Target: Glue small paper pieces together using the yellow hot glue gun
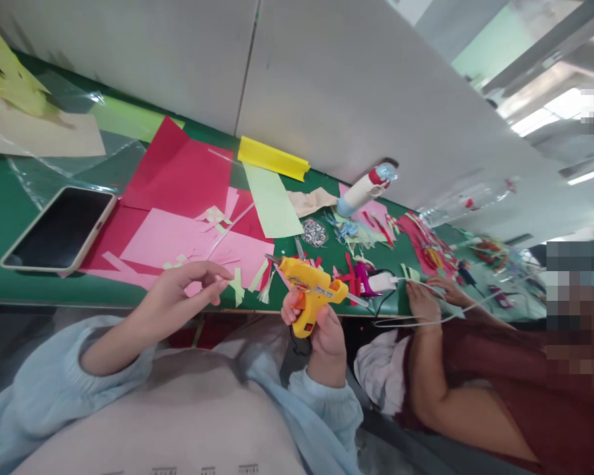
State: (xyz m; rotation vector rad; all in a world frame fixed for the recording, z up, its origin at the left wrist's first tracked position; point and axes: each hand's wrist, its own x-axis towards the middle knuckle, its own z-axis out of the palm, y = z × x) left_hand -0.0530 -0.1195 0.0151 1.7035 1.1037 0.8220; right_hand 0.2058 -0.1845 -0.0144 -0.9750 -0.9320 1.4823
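My right hand (pixel 329 333) is wrapped round the handle of a yellow hot glue gun (pixel 313 280), fingers at its orange trigger. Its nozzle points left, and a clear glue stick (pixel 358 300) pokes out at the back. To the left, my left hand (pixel 191 290) has thumb and forefinger pinched at the end of a small pale green paper strip (pixel 238 288). Under and behind that hand lie pink paper (pixel 188 237) and red paper (pixel 183 171). Scissors (pixel 299 248) lie partly hidden behind the glue gun.
A phone (pixel 59 227) lies at left on the green table (pixel 10 284). Yellow paper (pixel 273 158) and a white bottle (pixel 363 191) stand near the grey partition (pixel 317 86). At right, a co-worker's hands (pixel 423 302) handle pale strips near a white plug (pixel 382 282) and cable.
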